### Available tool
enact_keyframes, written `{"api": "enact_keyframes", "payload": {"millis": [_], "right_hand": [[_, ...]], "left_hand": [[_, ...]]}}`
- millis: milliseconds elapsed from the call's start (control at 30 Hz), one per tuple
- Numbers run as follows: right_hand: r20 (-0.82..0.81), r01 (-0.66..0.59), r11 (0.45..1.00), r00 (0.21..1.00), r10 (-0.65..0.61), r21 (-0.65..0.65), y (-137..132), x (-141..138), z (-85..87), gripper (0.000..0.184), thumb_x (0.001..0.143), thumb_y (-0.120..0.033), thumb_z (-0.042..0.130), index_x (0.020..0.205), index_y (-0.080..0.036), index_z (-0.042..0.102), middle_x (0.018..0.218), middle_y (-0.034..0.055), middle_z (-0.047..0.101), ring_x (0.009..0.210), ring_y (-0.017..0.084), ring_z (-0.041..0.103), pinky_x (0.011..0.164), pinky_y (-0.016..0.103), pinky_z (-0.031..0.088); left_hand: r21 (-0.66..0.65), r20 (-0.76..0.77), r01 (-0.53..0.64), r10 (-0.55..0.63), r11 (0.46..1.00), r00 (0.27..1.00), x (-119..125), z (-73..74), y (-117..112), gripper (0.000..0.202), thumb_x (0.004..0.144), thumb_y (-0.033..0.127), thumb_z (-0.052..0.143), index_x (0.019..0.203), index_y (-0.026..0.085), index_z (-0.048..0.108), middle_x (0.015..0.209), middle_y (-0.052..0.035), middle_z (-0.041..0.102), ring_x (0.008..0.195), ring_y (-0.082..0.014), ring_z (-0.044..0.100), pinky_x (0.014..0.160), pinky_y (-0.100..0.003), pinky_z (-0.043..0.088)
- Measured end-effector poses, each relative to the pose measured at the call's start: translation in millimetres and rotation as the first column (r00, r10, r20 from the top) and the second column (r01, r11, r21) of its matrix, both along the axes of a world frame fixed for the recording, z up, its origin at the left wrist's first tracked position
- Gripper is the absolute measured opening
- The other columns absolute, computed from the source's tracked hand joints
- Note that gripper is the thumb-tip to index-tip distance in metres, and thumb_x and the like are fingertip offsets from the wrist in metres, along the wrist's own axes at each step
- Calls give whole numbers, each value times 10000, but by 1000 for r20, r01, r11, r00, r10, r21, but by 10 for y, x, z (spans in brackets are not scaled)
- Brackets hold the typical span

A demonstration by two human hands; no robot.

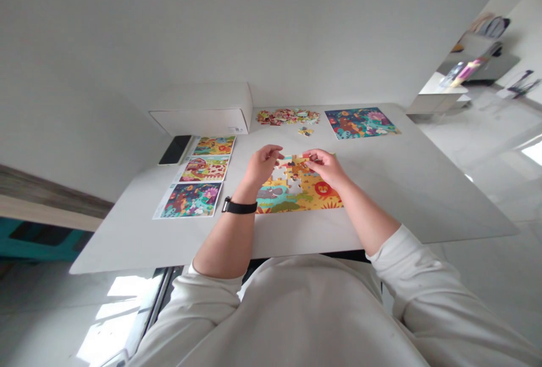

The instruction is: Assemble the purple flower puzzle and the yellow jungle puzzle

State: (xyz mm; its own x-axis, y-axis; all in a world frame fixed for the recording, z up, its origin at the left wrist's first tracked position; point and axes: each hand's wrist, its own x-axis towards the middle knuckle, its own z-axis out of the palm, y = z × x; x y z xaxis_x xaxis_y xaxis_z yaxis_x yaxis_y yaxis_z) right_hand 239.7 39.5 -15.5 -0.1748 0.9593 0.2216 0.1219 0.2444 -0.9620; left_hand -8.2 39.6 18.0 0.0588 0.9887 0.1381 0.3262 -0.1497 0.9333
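A partly assembled jigsaw puzzle [302,200] lies on the white table in front of me, showing a red lion, a grey hippo in blue water and a yellow ground. White gaps show in its middle and upper left. Over the upper left corner is my left hand [263,165], its fingers curled in toward the thumb; what they hold, if anything, is too small to make out. My right hand [327,167] is at the upper right part, thumb and fingers pinched at a puzzle piece [312,158] against the top edge. A black watch [239,206] is on my left wrist.
A pile of loose puzzle pieces [288,117] lies at the back, with a few pieces [305,131] before it. A finished dark puzzle [362,122] is back right. Left are picture sheets [190,200], a phone [175,149] and a white box [199,121]. A wall [296,34] borders the table.
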Motion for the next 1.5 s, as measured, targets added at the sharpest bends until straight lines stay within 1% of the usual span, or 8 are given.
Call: {"api": "enact_keyframes", "payload": {"millis": [167,367,633,767,933,1100,1367,1500], "right_hand": [[21,-1,1000,1000,1,5,-5,10,1,424,842,-523,835,1163,-249,805,923,27,713,795,188,653,755,330,580],[1,-29,1000,1000,29,9,-78,-18,40,401,888,-495,810,1209,-255,807,936,22,711,783,179,664,775,334,590],[21,-75,997,997,75,21,-176,-182,52,385,894,-484,805,1201,-251,797,963,36,723,775,181,670,760,342,610],[62,-114,993,992,112,24,-187,-276,19,391,906,-508,789,1212,-265,792,968,39,727,774,188,680,756,352,625],[258,-100,960,966,30,263,-176,-282,214,356,970,-406,728,1299,-275,768,1273,110,710,999,245,734,875,405,652],[566,-313,856,824,29,412,-55,-329,382,549,906,-263,811,1441,-308,697,1517,116,611,1407,343,604,1205,543,524],[626,-337,852,780,14,400,26,-500,57,407,919,-188,792,1312,-286,755,1367,113,715,1308,320,668,1177,528,534],[635,-335,869,772,30,365,34,-457,-69,376,904,-181,812,1266,-284,788,1346,109,742,1285,316,688,1153,525,543]], "left_hand": [[16,56,-83,82,996,995,-90,49,14,382,948,448,687,1230,196,738,1058,-83,793,741,-137,698,590,-212,497],[-35,-9,106,-106,994,994,-100,84,-23,404,898,521,766,1120,184,791,872,-65,779,653,-135,634,563,-235,451],[-70,10,248,-248,966,969,-185,138,-73,555,806,594,860,1153,162,817,901,-89,810,751,-162,686,631,-249,469],[-67,-30,264,-266,962,963,-179,134,-71,490,781,597,882,1011,168,826,800,-64,776,674,-155,651,610,-259,458],[-60,-30,182,-184,981,982,-226,104,-11,388,789,533,853,920,168,832,781,-68,781,687,-171,659,638,-274,484],[-31,-82,61,-63,998,995,-314,28,71,326,826,482,780,899,171,847,774,-60,785,705,-182,665,690,-289,500],[-32,-245,15,-23,999,969,-333,-35,129,213,843,369,719,818,189,831,750,-56,783,721,-209,681,668,-292,472],[79,-379,-110,132,991,916,-366,-51,117,150,878,301,713,886,209,830,861,-76,806,808,-232,694,742,-304,492]]}}
